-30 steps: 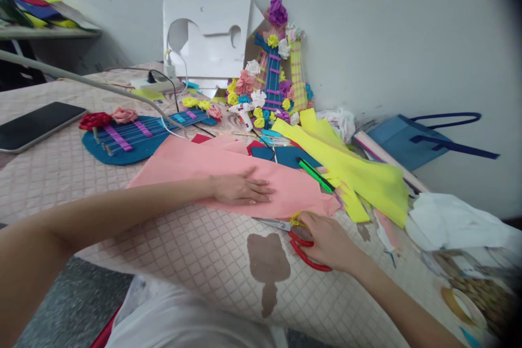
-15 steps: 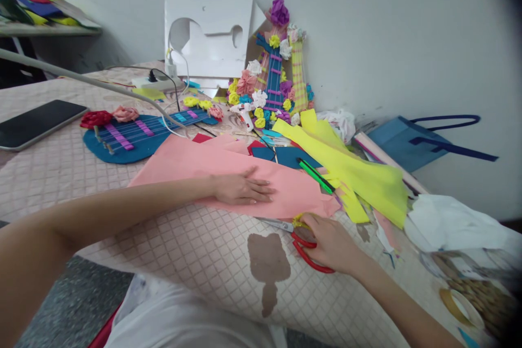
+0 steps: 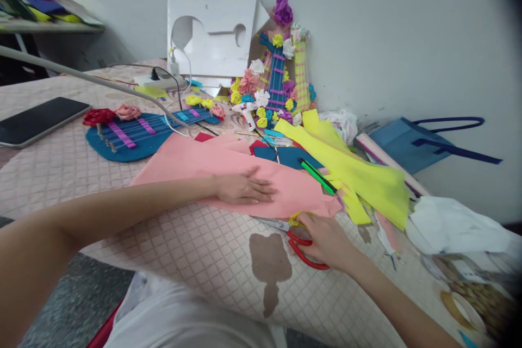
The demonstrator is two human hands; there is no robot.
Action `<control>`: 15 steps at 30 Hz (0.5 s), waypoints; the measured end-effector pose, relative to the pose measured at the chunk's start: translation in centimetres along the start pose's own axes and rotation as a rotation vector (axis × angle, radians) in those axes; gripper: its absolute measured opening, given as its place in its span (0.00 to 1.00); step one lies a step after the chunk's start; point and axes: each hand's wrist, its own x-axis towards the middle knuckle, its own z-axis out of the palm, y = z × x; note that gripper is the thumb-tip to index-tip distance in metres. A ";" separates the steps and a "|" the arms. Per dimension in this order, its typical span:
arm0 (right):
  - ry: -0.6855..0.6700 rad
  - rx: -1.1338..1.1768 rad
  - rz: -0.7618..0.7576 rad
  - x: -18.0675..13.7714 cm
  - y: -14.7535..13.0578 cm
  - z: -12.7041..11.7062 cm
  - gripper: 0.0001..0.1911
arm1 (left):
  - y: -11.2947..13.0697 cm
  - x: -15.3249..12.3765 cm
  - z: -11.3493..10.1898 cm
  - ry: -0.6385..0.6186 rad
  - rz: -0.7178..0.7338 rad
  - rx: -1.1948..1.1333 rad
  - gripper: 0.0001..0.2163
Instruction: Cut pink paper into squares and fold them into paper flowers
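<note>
Pink sheet material (image 3: 230, 163), smooth with a crumpled right end, lies on the diamond-patterned cloth (image 3: 216, 250), partly hidden by the left forearm (image 3: 163, 200). Upon it the left hand (image 3: 244, 189) presses flat, fingers slightly spread. At its near-right edge the right hand (image 3: 326, 239) grips the red-and-yellow handles of the scissors (image 3: 299, 241); the fingers within the loops are largely hidden, and I cannot tell how far the metal blades part. Beyond its left end lies a flat blue guitar shape (image 3: 150, 144); to its right, limp yellow sheeting (image 3: 367, 182).
</note>
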 end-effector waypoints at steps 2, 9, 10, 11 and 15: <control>-0.008 -0.018 -0.005 -0.2 0.2 0.0 0.14 | 0.0 0.0 0.0 0.010 0.007 0.017 0.21; 0.021 0.005 0.016 -0.2 -0.4 -0.5 0.14 | 0.1 0.0 -0.1 -0.007 -0.005 0.010 0.21; 0.020 0.009 0.019 -0.1 -0.6 -0.6 0.14 | 0.2 0.1 -0.1 -0.009 -0.011 0.004 0.21; 0.018 0.015 0.021 0.0 -0.7 -0.6 0.14 | 0.2 0.1 -0.1 -0.012 -0.013 0.000 0.21; 0.011 0.045 0.014 0.7 -1.3 -0.5 0.15 | 0.1 0.1 -0.1 0.006 0.011 0.000 0.20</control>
